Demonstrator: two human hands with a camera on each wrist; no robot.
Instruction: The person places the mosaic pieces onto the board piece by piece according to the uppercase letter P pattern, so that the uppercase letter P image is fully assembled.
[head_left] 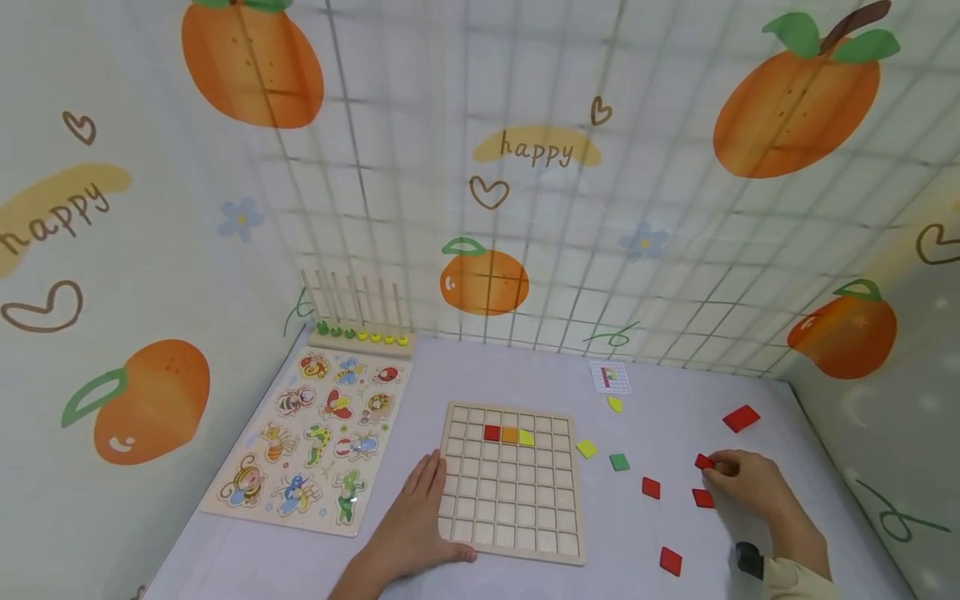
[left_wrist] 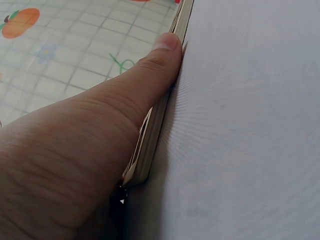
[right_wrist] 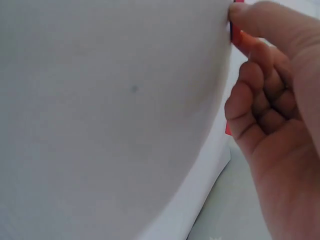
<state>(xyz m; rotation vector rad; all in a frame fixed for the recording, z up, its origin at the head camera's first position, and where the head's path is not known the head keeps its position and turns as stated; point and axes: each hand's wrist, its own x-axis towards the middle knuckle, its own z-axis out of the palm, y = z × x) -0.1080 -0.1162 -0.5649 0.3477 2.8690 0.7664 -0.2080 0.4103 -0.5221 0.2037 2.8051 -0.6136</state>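
Note:
A square wooden grid board (head_left: pixel 517 500) lies on the table, with a red, an orange and a yellow-green tile (head_left: pixel 527 437) side by side in one upper row. My left hand (head_left: pixel 412 525) rests at its lower left corner, fingers straight along the left side and thumb against the near edge. In the left wrist view the thumb (left_wrist: pixel 160 60) presses the board's rim. Off to the right, my right hand (head_left: pixel 757 487) pinches a small red tile (head_left: pixel 703 462) between thumb and fingertips. Another red tile (head_left: pixel 702 498) lies just below that hand.
Loose tiles lie right of the board: red (head_left: pixel 651 487), green (head_left: pixel 619 462) and yellow (head_left: pixel 587 449). A larger red piece (head_left: pixel 742 418) is farther right. A small pattern card (head_left: pixel 611 377) lies at the back. An insect puzzle board (head_left: pixel 300 442) and a bead-peg rack (head_left: pixel 360 340) stand left.

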